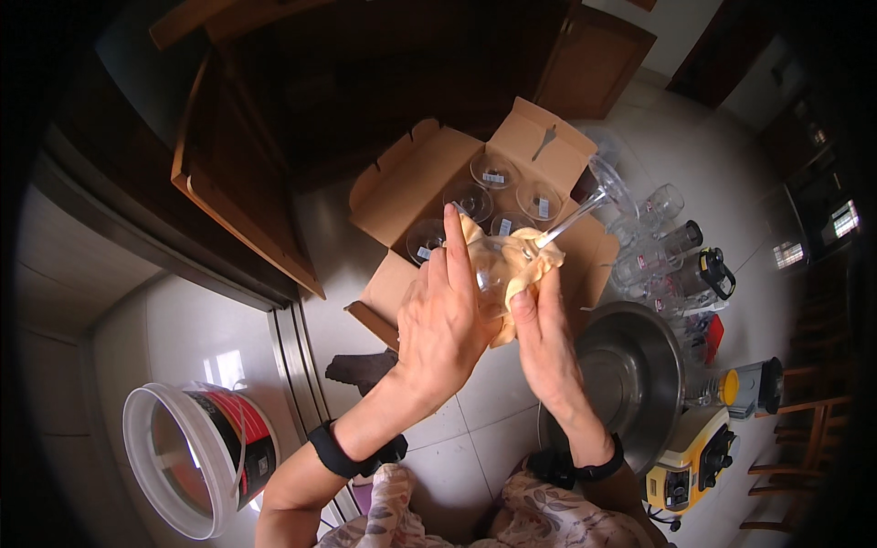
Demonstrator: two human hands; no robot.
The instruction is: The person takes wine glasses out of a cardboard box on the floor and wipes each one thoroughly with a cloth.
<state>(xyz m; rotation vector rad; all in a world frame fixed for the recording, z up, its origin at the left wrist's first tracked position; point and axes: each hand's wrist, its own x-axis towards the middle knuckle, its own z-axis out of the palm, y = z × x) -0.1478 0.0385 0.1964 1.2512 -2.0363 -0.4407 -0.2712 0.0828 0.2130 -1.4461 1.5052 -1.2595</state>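
Observation:
Above an open cardboard box, my two hands hold a stemmed glass (492, 277) on its side, its stem and foot pointing to the upper right. My right hand (548, 342) grips a pale yellow cloth (526, 281) wrapped round the bowl near the stem. Against the bowl's other side rests my left hand (442, 322), index finger extended, with part of the cloth by its fingertips. Inside the cardboard box (418, 185) several stemmed glasses (493, 171) stand with their feet upward, some bearing stickers.
A steel basin (627, 370) lies at the right, beside a yellow blender base (688, 459). Several glasses and bottles (661, 257) stand on the tiled floor beyond. At lower left is a plastic bucket (226, 445). An open wooden cabinet door (236, 185) juts out at upper left.

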